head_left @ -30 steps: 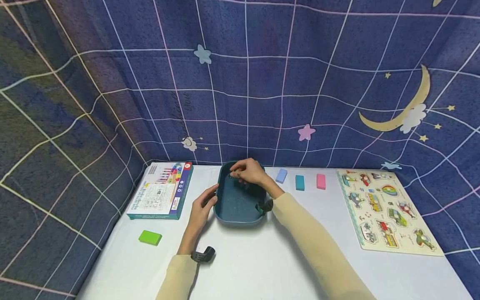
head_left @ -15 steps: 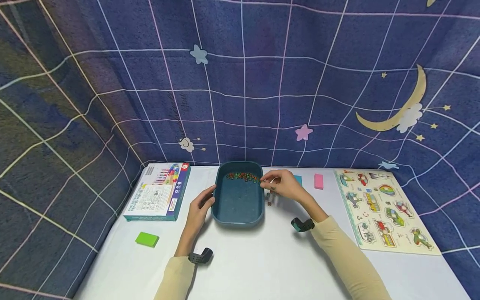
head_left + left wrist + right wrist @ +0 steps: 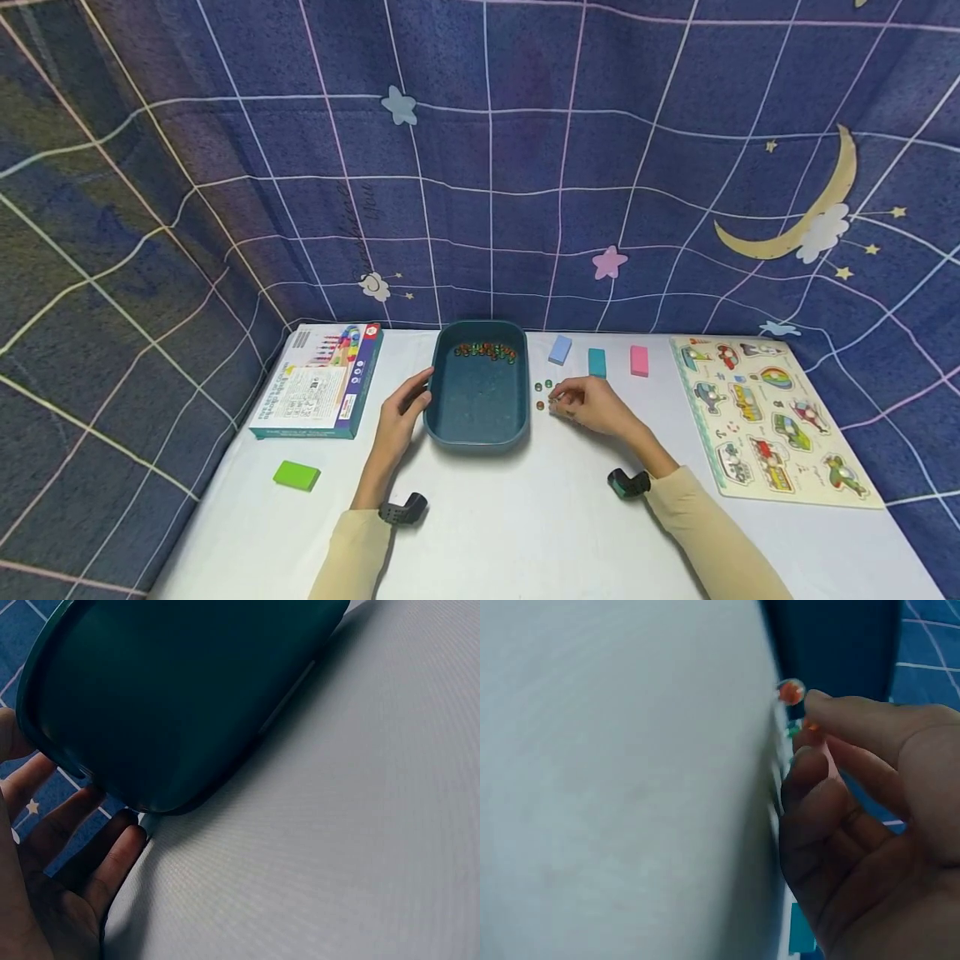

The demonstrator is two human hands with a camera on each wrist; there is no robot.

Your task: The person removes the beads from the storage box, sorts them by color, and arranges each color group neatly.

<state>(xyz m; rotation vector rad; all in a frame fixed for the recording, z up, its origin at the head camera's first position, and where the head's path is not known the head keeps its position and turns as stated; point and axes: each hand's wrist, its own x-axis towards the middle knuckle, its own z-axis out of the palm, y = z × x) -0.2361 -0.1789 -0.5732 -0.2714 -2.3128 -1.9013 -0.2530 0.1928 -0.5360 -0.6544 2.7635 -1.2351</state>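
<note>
A dark teal plastic bin (image 3: 480, 417) stands on the table, with several green and orange glass marbles (image 3: 486, 350) along its far end. My left hand (image 3: 397, 417) rests against the bin's left wall; in the left wrist view its fingers (image 3: 112, 862) are spread and touch the outside near a corner. To the right of the bin, my right hand (image 3: 596, 406) is low over the table and pinches a marble between thumb and fingertips. Beside those fingertips lie loose marbles, two green ones (image 3: 548, 384) and an orange one (image 3: 791, 691). The pinched marble is mostly hidden by the fingers.
Behind the right hand are blue (image 3: 559, 350), teal (image 3: 597, 363) and pink (image 3: 639, 361) blocks. A wooden picture puzzle (image 3: 772, 425) lies at right. At left sit a flat printed box (image 3: 318, 383) and a green block (image 3: 297, 476). A dark patterned curtain (image 3: 525, 208) hangs behind the table.
My right hand has moved from inside the bin, over its right rim, down to the table at right. Loose marbles now show beside it. My left hand has stayed at the bin.
</note>
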